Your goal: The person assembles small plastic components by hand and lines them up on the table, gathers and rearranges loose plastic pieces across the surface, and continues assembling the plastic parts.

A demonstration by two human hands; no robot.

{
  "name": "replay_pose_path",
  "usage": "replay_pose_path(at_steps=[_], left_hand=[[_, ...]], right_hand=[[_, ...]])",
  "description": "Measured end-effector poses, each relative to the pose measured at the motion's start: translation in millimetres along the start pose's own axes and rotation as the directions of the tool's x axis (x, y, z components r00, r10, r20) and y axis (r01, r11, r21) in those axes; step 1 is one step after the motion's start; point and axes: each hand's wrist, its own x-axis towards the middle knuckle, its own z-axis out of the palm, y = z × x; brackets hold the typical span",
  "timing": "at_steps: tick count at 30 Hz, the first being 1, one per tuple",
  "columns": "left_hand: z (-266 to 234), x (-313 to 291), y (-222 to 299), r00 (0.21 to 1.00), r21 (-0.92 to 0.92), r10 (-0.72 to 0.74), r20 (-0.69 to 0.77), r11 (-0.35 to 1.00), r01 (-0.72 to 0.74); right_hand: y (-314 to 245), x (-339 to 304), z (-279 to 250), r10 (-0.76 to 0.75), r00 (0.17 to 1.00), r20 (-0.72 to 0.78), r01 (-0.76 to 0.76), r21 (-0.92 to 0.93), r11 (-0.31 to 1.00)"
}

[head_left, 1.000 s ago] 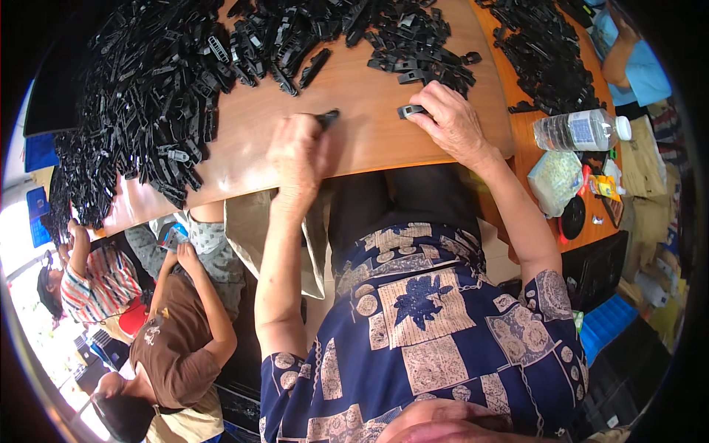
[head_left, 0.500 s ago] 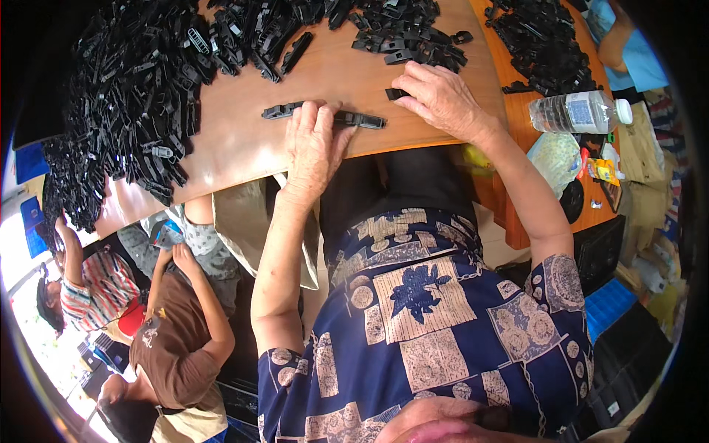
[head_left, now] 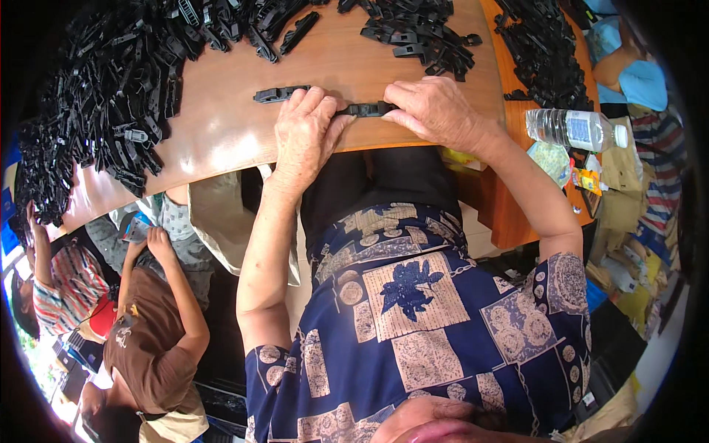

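Observation:
A long, narrow black plastic part (head_left: 365, 110) lies near the table's front edge, below my left hand (head_left: 304, 136). My left fingers are closed over its middle, and black plastic shows on both sides of them. Whether this is one piece or two joined end to end is hidden under the hand. At the right end, my right hand (head_left: 439, 111) pinches with thumb and forefinger against the black plastic. The small black piece that this hand held earlier is covered by the fingers.
A large heap of black plastic parts (head_left: 111, 88) covers the table's left side. Smaller black piles lie at the far middle (head_left: 425, 33) and on the right-hand table (head_left: 543, 55). A clear bottle (head_left: 572, 129) lies on its side at right. Other people sit at lower left.
My right hand has moved left and slightly down with its small black piece, reaching the long part's right end. My left hand still holds the long part, shifted slightly left in view.

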Motion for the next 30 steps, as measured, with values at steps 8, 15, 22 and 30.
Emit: replay_pose_path(at_steps=[8,15,22,30], left_hand=[[-2,4,2,0.999,-0.036,0.046,0.006,0.998,-0.046],[-5,0,8,1.000,-0.040,0.009,-0.013,0.999,-0.009],[-43,-9,-23,0.976,0.285,-0.118,-0.181,0.944,0.167],[-21,16,-25,0.996,0.239,-0.078,-0.051,0.967,0.088]], right_hand=[[-11,11,16,0.055,0.998,0.015,-0.056,0.069,0.996],[9,19,-4,-0.084,0.996,0.023,0.083,0.043,0.996],[49,30,2,-0.004,0.999,-0.043,-0.019,-0.522,0.853],[44,28,-2,-0.009,0.997,-0.081,-0.033,-0.498,0.866]])
